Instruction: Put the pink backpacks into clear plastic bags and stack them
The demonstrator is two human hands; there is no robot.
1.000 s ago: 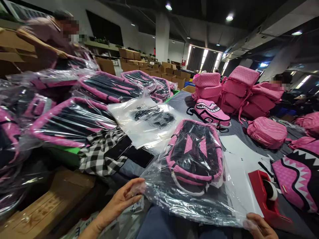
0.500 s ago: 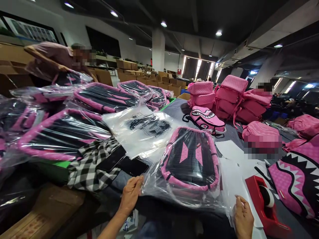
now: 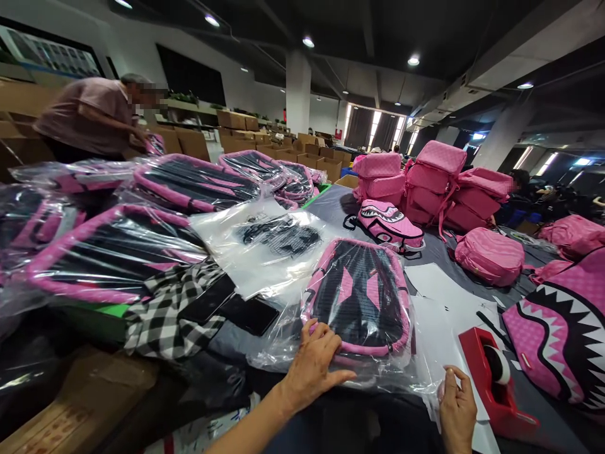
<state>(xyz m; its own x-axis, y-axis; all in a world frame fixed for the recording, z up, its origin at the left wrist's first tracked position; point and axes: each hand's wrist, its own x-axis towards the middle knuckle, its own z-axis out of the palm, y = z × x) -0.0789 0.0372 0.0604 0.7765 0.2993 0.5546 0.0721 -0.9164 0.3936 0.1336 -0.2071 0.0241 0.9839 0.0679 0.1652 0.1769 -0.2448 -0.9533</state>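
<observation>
A black and pink backpack lies in a clear plastic bag at the table's near edge. My left hand rests with spread fingers on the bag, over the backpack's lower left rim. My right hand is closed on the bag's lower right corner, pinching the plastic film. Beside my right hand stands a red tape dispenser with a white roll. White sheets of paper lie under and right of the bag. Flat clear bags with black print lie just beyond.
Several bagged backpacks are piled on the left. Two dark phones lie by a checked cloth. Pink backpacks are stacked at the back right; a shark-mouth backpack lies far right. A co-worker bends among cardboard boxes.
My left hand has let go of the bag's left corner and moved right onto the backpack. My right hand still pinches the other corner. The co-worker has shifted a backpack toward the boxes.
</observation>
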